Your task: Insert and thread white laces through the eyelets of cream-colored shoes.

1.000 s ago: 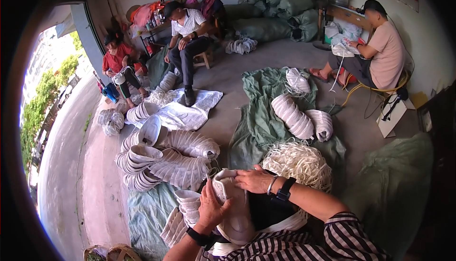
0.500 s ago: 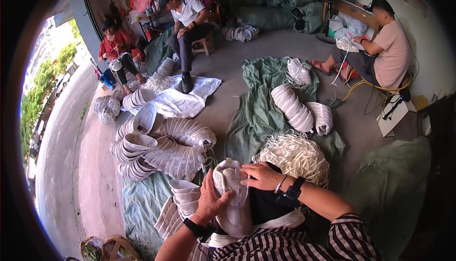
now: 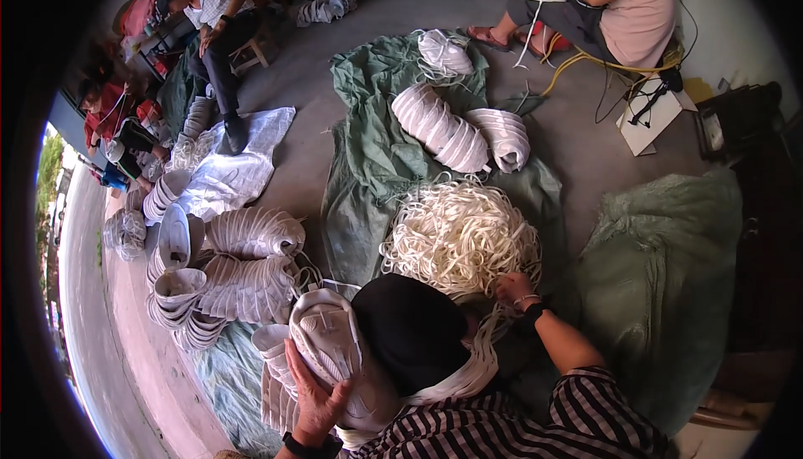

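Note:
A white sneaker (image 3: pixel 355 363) stands tilted at my lap, its opening facing away from me. My left hand (image 3: pixel 314 396) is closed around its left side, thumb over the front. At the near right edge of a big heap of white shoelaces (image 3: pixel 460 237), my right hand (image 3: pixel 516 290) has its fingers bent together on the strands; the fingertips are partly hidden. A bundle of loose white laces (image 3: pixel 468 371) lies across my lap below that hand. Between both hands sits a rounded black shape (image 3: pixel 410 334). Nested white shoe uppers (image 3: pixel 280 359) stand left of the sneaker.
Several rows of nested white shoe uppers (image 3: pixel 251 283) lie at left. More stacked uppers (image 3: pixel 439 129) rest on a green sheet (image 3: pixel 368 158) ahead. A green sack (image 3: pixel 661 267) lies at right, yellow cables (image 3: pixel 585 58) beyond it. Three seated people work farther off.
My right hand has left the sneaker and moved right to the lace heap. The left hand still holds the sneaker, now lower and further left. The whole view has swung right and down.

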Tool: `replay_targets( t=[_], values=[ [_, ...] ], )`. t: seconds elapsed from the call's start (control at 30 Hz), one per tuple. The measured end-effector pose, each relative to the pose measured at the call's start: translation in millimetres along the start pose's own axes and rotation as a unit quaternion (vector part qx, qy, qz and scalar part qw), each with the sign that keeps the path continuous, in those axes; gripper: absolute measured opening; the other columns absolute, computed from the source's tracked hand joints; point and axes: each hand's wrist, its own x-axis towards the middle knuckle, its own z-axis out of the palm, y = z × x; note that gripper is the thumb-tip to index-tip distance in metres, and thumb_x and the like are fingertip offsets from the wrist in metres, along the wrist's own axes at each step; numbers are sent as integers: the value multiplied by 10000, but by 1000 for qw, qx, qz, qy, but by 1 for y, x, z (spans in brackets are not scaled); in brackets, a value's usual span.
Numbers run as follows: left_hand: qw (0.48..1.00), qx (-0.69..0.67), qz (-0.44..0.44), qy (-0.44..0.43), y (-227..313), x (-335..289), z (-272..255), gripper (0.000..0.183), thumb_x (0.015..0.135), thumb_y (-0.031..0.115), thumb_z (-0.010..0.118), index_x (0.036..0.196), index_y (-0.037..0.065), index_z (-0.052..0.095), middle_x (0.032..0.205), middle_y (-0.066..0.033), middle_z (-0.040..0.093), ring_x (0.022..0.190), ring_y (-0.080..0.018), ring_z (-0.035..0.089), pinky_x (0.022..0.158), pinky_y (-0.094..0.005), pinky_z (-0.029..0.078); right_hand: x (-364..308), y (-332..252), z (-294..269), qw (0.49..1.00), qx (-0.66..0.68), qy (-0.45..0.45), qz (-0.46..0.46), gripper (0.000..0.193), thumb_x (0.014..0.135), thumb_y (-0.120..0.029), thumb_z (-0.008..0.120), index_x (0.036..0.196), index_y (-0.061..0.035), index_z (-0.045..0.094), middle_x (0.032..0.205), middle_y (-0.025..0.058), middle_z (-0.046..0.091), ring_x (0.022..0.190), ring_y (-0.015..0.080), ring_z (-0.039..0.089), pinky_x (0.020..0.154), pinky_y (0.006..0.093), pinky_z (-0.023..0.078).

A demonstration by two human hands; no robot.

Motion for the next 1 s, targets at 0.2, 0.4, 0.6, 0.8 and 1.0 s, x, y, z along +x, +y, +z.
replay_targets(
  t=[0.2,0.4,0.6,0.8,1.0],
  values=[
    [997,35,56,44,19,32,-13,743,822,424,602,1348,-13,310,1354,-223,339,1257,-362,320,1052,-435,253,21,1,20,969,-103,121,-191,279,788,-239,569,994,-60,630,944,165,644,903,355,610,781,399,495],
    [995,29,66,75,21,59,-1,306,795,207,646,1030,33,558,1140,-170,546,1044,-329,539,893,-379,441,50,11,54,891,-416,-100,-153,359,730,-263,587,1039,-81,558,1091,189,581,986,362,575,835,445,466],
    [987,-48,50,145,15,45,6,250,805,115,615,1016,5,537,1103,-163,570,1032,-298,560,889,-363,449,9,-17,53,885,-160,147,-411,197,775,-191,624,863,-16,635,796,120,657,796,290,638,719,395,507],
    [981,-12,83,176,10,46,15,348,785,83,621,1106,24,499,1088,-180,584,1003,-308,592,850,-365,480,-137,-157,-1,957,198,-57,-205,104,840,-121,621,878,-25,636,712,39,604,670,91,585,615,264,475],
    [964,123,104,211,31,28,18,473,745,86,624,1183,85,444,1160,-160,488,1045,-344,505,825,-415,476,-214,-197,-2,780,-279,-234,-508,173,753,-174,657,918,-124,645,800,70,531,806,253,575,714,348,488]
  ],
)
